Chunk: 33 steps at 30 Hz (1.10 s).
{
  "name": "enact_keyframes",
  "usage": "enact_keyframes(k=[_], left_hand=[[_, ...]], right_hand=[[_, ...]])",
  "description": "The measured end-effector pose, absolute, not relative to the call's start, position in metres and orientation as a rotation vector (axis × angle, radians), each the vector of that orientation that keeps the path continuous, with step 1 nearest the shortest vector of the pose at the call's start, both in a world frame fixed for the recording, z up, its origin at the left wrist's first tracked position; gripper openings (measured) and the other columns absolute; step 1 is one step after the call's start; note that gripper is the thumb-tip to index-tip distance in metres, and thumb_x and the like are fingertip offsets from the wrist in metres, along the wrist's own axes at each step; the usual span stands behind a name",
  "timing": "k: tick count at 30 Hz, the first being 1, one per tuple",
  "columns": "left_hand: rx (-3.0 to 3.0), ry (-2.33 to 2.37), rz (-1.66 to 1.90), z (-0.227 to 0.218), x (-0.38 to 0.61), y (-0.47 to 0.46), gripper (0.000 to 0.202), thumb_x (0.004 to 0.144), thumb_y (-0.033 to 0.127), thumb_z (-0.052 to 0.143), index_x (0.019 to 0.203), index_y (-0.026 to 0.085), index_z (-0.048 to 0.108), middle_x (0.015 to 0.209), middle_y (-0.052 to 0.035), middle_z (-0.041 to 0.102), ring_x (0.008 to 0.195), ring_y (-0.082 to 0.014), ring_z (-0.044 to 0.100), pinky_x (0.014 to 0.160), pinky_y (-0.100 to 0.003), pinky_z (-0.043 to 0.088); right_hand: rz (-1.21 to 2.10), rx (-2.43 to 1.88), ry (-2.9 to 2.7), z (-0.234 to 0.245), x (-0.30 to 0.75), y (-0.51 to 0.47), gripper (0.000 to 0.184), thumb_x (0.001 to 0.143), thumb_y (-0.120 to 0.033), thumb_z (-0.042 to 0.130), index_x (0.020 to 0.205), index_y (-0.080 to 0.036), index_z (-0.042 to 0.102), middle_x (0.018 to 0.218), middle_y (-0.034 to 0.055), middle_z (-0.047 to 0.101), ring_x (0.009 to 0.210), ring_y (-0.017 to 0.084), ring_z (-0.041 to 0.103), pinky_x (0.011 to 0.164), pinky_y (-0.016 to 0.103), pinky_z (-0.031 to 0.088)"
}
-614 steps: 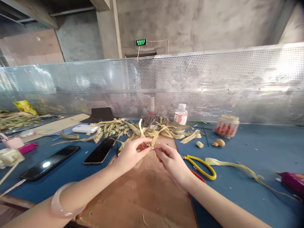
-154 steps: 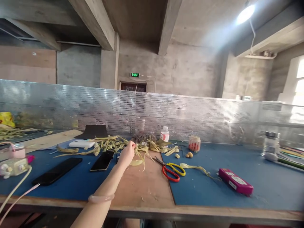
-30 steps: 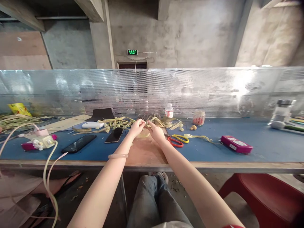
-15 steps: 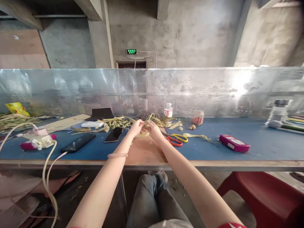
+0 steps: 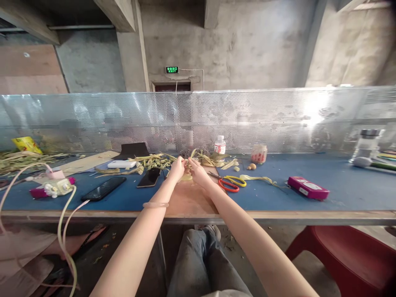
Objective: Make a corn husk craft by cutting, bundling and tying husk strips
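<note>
My left hand [image 5: 177, 169] and my right hand [image 5: 198, 172] meet over a brown board [image 5: 185, 202] at the table's front. Their fingertips are pinched together around a small bit of dried plant, largely hidden by the fingers. Beneath them lies a pale, roundish piece [image 5: 186, 177] on the board. Just behind my hands are dried leaves [image 5: 213, 158] in a loose heap, and to the left a pile of dried greenish plant strips [image 5: 156, 161]. Scissors [image 5: 230, 184] with one red and one yellow handle lie right of my right hand.
Left on the blue table are a phone [image 5: 103, 189], another dark phone [image 5: 149, 177] and a power strip [image 5: 57, 187] with trailing cables. A white bottle [image 5: 220, 145], a jar [image 5: 259, 154] and a magenta box [image 5: 307, 188] stand right. A perforated metal screen [image 5: 198, 119] runs behind.
My fingers have shifted slightly and drawn a little closer together around the plant bit. The whole view has moved slightly; the things on the table lie as before.
</note>
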<state>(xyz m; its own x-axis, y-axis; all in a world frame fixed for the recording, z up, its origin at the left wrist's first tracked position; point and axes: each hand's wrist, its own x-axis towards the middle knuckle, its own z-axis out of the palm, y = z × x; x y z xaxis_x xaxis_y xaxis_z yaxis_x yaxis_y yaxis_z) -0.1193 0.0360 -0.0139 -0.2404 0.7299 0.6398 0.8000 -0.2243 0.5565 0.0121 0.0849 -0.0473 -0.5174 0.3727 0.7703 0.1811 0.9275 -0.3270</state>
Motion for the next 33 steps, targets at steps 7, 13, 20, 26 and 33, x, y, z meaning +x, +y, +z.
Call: enact_keyframes(k=[7, 13, 20, 26, 33], left_hand=[[-1.843, -1.887, -1.497, -0.012, -0.115, 0.036, 0.013, 0.09, 0.026, 0.039, 0.08, 0.02, 0.045, 0.057, 0.0014, 0.05, 0.05, -0.0155, 0.05, 0.052, -0.025, 0.035], [-1.915, -1.838, -1.432, -0.008, -0.114, 0.032, 0.01, 0.089, 0.024, 0.042, 0.081, 0.02, 0.047, 0.058, 0.0009, 0.049, 0.057, -0.0172, 0.05, 0.057, -0.026, 0.034], [-2.055, -1.872, -1.389, -0.008, -0.114, 0.028, 0.01, 0.089, 0.026, 0.042, 0.082, 0.02, 0.047, 0.054, 0.0033, 0.047, 0.05, -0.0155, 0.047, 0.054, -0.025, 0.033], [-2.106, -1.937, -1.444, -0.008, -0.113, 0.029, 0.016, 0.09, 0.031, 0.038, 0.083, 0.02, 0.047, 0.05, 0.0047, 0.044, 0.043, -0.0137, 0.045, 0.047, -0.023, 0.034], [-2.106, -1.959, -1.504, -0.012, -0.116, 0.03, 0.016, 0.09, 0.033, 0.039, 0.087, 0.02, 0.048, 0.054, 0.0036, 0.046, 0.042, -0.0123, 0.045, 0.044, -0.022, 0.035]], right_hand=[[0.269, -0.426, -2.025, -0.04, 0.011, 0.078, 0.068, 0.071, 0.003, 0.039, 0.137, -0.014, 0.041, 0.137, 0.0133, 0.046, 0.126, 0.021, 0.044, 0.106, 0.037, 0.034], [0.276, -0.475, -1.993, -0.036, 0.015, 0.072, 0.062, 0.071, 0.003, 0.037, 0.132, -0.01, 0.047, 0.132, 0.015, 0.05, 0.122, 0.021, 0.048, 0.104, 0.035, 0.037], [0.277, -0.511, -1.972, -0.036, 0.018, 0.072, 0.059, 0.073, 0.003, 0.038, 0.128, -0.013, 0.052, 0.128, 0.0119, 0.055, 0.118, 0.02, 0.052, 0.102, 0.035, 0.039], [0.283, -0.51, -1.973, -0.034, 0.021, 0.07, 0.059, 0.072, 0.003, 0.038, 0.128, -0.011, 0.052, 0.127, 0.0137, 0.056, 0.116, 0.021, 0.053, 0.099, 0.033, 0.041], [0.308, -0.498, -1.991, -0.035, 0.023, 0.07, 0.057, 0.073, 0.0, 0.043, 0.128, -0.015, 0.052, 0.12, 0.0124, 0.058, 0.103, 0.02, 0.059, 0.091, 0.034, 0.047]])
